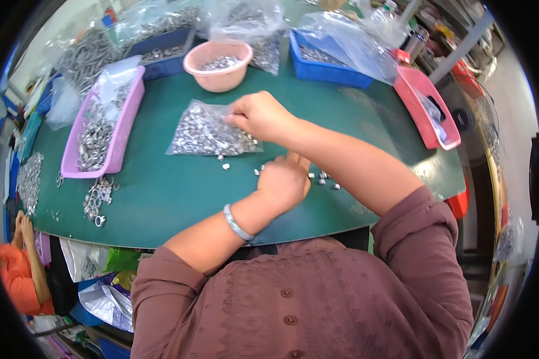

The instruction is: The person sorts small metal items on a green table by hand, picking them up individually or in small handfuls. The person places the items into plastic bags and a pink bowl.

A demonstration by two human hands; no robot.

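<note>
A clear plastic bag full of small silvery metal pieces lies flat on the green table. My right hand reaches across to its upper right side, fingers closed in a pinch on the plastic. Nearer to me, my left hand, with a pale bangle at the wrist, rests low over the table. Its fingers curl and point away, partly hidden beneath my right forearm; whatever they hold cannot be seen. A few loose metal pieces lie right of my left hand, and another piece sits below the bag.
A pink bowl, a blue tray and a dark blue bin stand along the back. A lilac tray of metal rings is at left, loose rings before it. At right stands a pink tray. Another person sits far left.
</note>
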